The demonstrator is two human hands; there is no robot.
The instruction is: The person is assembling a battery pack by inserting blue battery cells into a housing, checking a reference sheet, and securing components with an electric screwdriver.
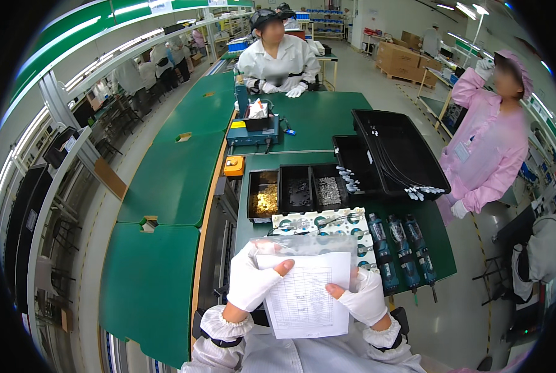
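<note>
A white paper sheet (306, 301) printed with a table is held upright between my two hands, in front of my chest. Behind its top edge shows a clear plastic sleeve (312, 244). My left hand (251, 278), in a white fingerless-tipped glove, grips the left edge with the thumb on the front. My right hand (363, 297), gloved the same way, pinches the right edge, thumb also in front. The other fingers are mostly hidden behind the paper. Just beyond lies a white fixture plate (284, 222) with teal round spots and metal pieces, partly covered by the sleeve.
Three electric screwdrivers (404, 252) lie right of the plate. Beyond it, black bins hold brass-coloured parts (264, 200), dark parts (298, 198) and silver screws (329, 191). A black tray (408, 149) carries cables. Across the bench sits a person (278, 59); another in pink (489, 137) stands at right.
</note>
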